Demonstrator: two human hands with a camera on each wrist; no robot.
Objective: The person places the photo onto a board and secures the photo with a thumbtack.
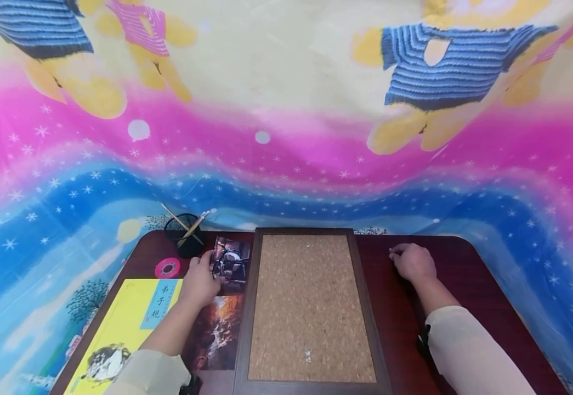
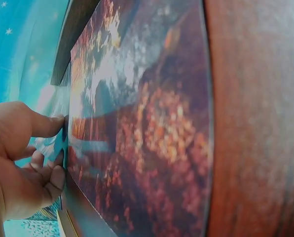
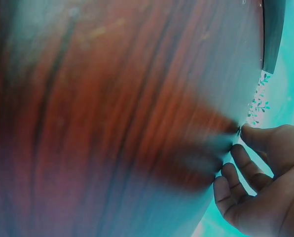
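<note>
My left hand [image 1: 200, 282] reaches over the left edge of a photo of a motorcycle [image 1: 232, 263], fingers loosely bent. In the left wrist view, the thumb [image 2: 51, 126] and fingertips come down close to the surface, beyond a photo of an autumn waterfall [image 2: 142, 118]. That waterfall photo [image 1: 215, 332] lies just below the motorcycle one in the head view. My right hand [image 1: 414, 263] rests on the dark red table [image 1: 397, 321], with loosely curled fingers. Seen from the right wrist, its fingertips [image 3: 226, 190] touch the tabletop and nothing is held.
A cork board [image 1: 313, 307] in a brown frame lies between the arms. A yellow book [image 1: 130, 307] is under the left forearm. Behind it are a pink tape roll [image 1: 167, 267] and a black mesh cup [image 1: 187, 241] with brushes. A patterned cloth [image 1: 286, 159] hangs behind the table.
</note>
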